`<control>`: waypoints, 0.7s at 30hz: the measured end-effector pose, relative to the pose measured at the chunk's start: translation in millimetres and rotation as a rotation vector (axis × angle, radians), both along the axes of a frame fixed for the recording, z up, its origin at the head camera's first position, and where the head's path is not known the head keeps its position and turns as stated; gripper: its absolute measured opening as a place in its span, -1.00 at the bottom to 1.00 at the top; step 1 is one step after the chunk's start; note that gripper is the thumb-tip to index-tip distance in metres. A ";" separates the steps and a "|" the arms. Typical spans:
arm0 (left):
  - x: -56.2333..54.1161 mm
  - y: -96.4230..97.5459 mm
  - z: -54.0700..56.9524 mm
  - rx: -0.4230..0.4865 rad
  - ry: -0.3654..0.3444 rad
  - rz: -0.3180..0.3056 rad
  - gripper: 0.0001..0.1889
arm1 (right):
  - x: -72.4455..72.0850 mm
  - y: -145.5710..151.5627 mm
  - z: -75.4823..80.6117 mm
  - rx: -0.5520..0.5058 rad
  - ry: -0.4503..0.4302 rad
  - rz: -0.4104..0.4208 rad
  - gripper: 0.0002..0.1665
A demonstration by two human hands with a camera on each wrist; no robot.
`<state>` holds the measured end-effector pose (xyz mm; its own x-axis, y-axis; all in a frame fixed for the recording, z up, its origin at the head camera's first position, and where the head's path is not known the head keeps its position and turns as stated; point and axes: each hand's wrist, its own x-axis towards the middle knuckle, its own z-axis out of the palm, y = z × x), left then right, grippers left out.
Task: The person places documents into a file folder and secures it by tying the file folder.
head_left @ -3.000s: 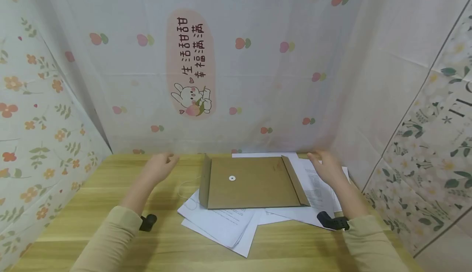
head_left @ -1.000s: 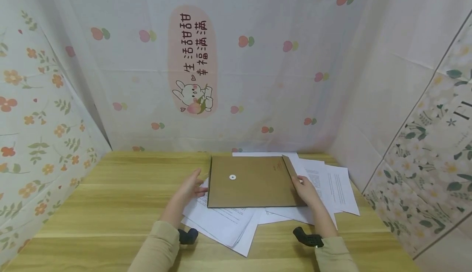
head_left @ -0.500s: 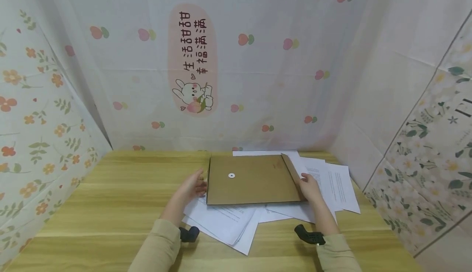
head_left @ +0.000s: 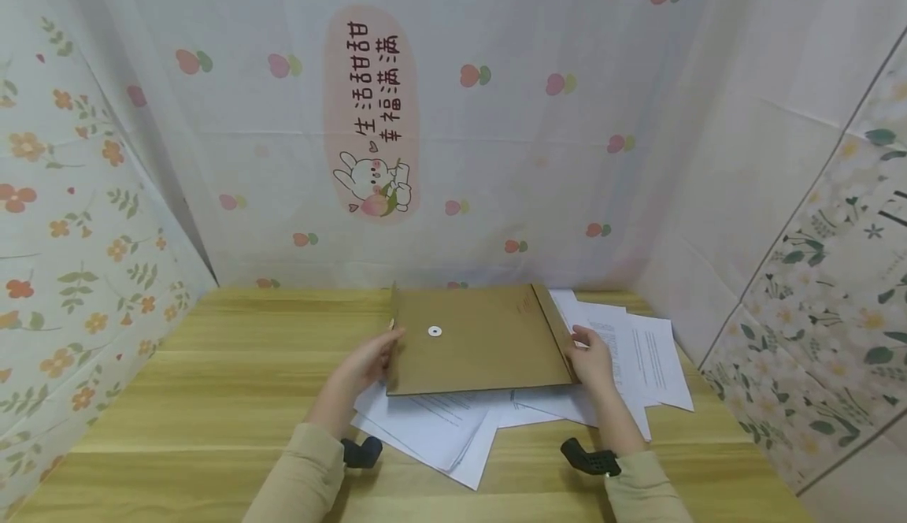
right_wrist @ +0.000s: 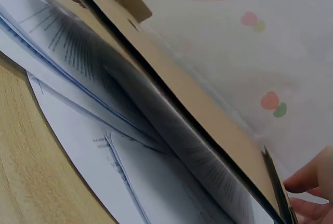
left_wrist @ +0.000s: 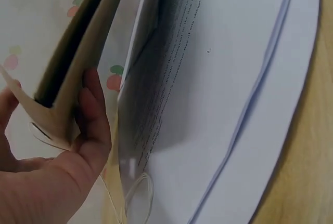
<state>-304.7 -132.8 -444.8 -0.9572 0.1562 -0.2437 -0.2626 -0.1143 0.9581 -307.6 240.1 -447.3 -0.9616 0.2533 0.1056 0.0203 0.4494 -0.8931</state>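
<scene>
A brown kraft document envelope [head_left: 489, 334] with a white button [head_left: 435, 331] is held above loose printed papers [head_left: 446, 432]. At its left end my left hand [head_left: 370, 359] grips the envelope, thumb on the near side and fingers behind. In the left wrist view that hand [left_wrist: 57, 182] pinches the flap end, and a thin string [left_wrist: 140, 193] hangs in loops below. My right hand [head_left: 594, 359] pinches the folded right edge between thumb and fingers. The right wrist view shows the envelope [right_wrist: 192, 94] standing clear of the sheets [right_wrist: 104, 83], with my right hand [right_wrist: 315, 180] at its corner.
More printed sheets [head_left: 655, 357] lie spread on the wooden table [head_left: 234, 381], out to the right of the envelope. A patterned curtain [head_left: 524, 153] hangs behind the table's far edge, with others at both sides.
My hands have come in from the sides to the envelope's two ends. The left has taken hold of the flap end. The envelope has risen and shifted slightly left.
</scene>
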 end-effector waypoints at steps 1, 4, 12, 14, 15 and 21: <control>0.4 -0.4 0.3 0.013 0.001 -0.002 -0.31 | 0.4 -0.6 1.2 -0.001 0.012 -0.003 -0.43; 1.3 -2.1 0.9 0.066 0.012 -0.007 -0.27 | 1.3 -1.8 3.6 -0.003 0.041 -0.007 -0.44; 5.9 -10.5 1.8 0.210 0.016 0.036 -0.43 | 2.6 -4.7 11.5 -0.017 0.084 0.004 -0.46; 7.9 -12.4 3.1 0.213 0.012 0.050 -0.49 | 4.0 -5.7 14.7 -0.022 0.093 0.017 -0.47; 9.0 -13.5 3.9 0.211 0.011 0.054 -0.52 | 5.0 -6.3 16.5 -0.025 0.093 0.023 -0.47; 14.6 -19.6 9.3 0.227 -0.007 0.090 -0.62 | 9.7 -8.6 27.6 -0.103 0.063 0.070 -0.40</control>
<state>-290.1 -152.4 -435.4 -0.9681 0.1223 -0.2186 -0.2481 -0.3497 0.9034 -297.9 231.5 -419.8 -0.9696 0.1981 0.1434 -0.0657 0.3539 -0.9330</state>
